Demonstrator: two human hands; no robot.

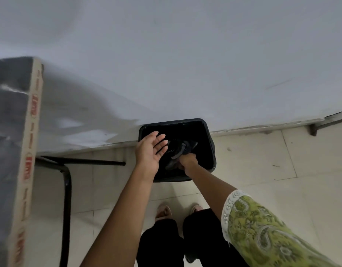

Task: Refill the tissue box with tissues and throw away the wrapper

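Note:
A black trash bin stands on the tiled floor against the white wall. My right hand reaches down into it, fingers curled around a crumpled dark grey wrapper that sits inside the bin's mouth. My left hand hovers over the bin's left rim, palm up, fingers spread, holding nothing. The tissue box is not in view.
A table with a dark top and a tan taped edge fills the left side, its black metal legs reaching the floor. My two feet stand just before the bin. A dark fixture runs along the wall at right.

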